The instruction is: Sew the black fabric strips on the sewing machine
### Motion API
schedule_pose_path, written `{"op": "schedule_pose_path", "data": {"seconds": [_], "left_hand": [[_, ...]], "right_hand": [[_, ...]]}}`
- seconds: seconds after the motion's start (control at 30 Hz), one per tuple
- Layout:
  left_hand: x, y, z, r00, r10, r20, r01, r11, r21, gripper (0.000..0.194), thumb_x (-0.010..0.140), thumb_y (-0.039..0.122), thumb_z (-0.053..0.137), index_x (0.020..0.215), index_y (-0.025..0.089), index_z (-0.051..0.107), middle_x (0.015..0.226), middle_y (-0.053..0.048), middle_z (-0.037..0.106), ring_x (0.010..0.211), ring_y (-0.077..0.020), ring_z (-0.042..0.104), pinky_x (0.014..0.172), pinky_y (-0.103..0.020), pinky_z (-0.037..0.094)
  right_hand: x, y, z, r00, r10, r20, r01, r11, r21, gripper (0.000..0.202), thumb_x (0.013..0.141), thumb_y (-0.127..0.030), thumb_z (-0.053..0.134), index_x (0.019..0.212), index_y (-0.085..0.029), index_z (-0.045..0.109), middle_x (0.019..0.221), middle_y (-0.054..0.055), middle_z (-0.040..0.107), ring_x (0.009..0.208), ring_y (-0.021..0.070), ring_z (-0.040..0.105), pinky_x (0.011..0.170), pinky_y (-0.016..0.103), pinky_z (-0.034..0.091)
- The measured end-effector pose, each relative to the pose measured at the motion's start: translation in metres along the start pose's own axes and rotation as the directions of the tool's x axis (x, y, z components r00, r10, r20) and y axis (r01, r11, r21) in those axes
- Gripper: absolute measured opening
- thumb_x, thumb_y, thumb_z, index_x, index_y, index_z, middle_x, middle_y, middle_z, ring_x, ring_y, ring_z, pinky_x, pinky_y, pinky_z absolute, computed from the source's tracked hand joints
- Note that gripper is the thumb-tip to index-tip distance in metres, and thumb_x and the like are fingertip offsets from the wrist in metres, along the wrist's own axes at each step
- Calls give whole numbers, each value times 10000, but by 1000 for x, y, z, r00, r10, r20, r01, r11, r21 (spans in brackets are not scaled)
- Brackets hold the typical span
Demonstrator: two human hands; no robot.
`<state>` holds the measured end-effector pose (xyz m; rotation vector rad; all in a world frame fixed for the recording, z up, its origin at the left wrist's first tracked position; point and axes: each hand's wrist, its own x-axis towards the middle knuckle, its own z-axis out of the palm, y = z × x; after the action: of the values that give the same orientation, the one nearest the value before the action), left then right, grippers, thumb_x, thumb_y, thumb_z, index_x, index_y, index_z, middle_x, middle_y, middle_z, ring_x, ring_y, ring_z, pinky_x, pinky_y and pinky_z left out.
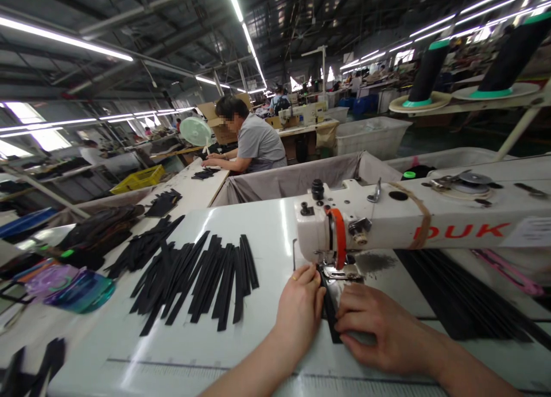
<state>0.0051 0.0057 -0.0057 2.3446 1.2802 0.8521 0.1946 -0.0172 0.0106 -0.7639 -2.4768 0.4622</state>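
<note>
In the head view, both hands are at a white sewing machine on a pale tabletop. A narrow black strip lies with its far end by the needle area and its near end toward the person. The left hand has its fingers drawn together, holding down the strip's left side close to the metal foot. The right hand has its thumb and fingers closed on the strip's right edge, nearer its near end.

Left of the hands, many loose black strips lie spread side by side, some overlapping. Right of them, longer black strips run out from beneath the machine arm, with a pink tool just beside them. Printed ruler marks cross the near part of the tabletop. A purple and teal container is at the far left. Two dark thread cones stand at upper right. Beyond, a person in a grey shirt leans over another work surface near a pale green fan.
</note>
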Motion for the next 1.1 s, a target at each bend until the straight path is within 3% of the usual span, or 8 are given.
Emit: {"op": "schedule_pose_path", "data": {"seconds": [0.33, 0.57, 0.8, 1.1], "left_hand": [[0, 0, 2, 1000, -16, 6, 16, 1000, 18, 151, 854, 71, 542, 920, 170, 635, 1100, -96, 667, 1160, -278, 558, 1015, -476, 490], [-1, -2, 3, 1000, 10, -16, -9, 1000, 13, 196, 867, 55, 488, 918, 154, 649, 1079, -98, 679, 1090, -250, 590, 997, -426, 498], [-4, 3, 3, 997, -76, -15, 77, 985, 155, 237, 896, 126, 497, 716, 179, 641, 822, -65, 642, 802, -225, 602, 738, -374, 528], [-2, 3, 3, 996, -77, -38, 81, 991, 108, 215, 904, 116, 492, 794, 162, 671, 918, -73, 666, 867, -228, 609, 783, -368, 522]], "right_hand": [[3, 12, 5, 995, 74, -73, -81, 992, -95, 242, 832, -163, 585, 1028, -249, 698, 968, 40, 691, 926, 202, 628, 890, 355, 489], [3, 21, 14, 991, 74, -109, -97, 969, -228, 350, 824, -130, 572, 1156, -209, 651, 1103, 78, 684, 956, 237, 644, 832, 388, 536], [4, 24, 20, 984, 33, -177, -95, 930, -354, 281, 877, -177, 540, 1139, -183, 641, 1057, 107, 684, 900, 252, 655, 773, 400, 551], [3, 23, 21, 989, 35, -141, -88, 919, -384, 280, 908, -188, 504, 1162, -173, 623, 1029, 102, 680, 878, 248, 641, 765, 405, 543]]}}
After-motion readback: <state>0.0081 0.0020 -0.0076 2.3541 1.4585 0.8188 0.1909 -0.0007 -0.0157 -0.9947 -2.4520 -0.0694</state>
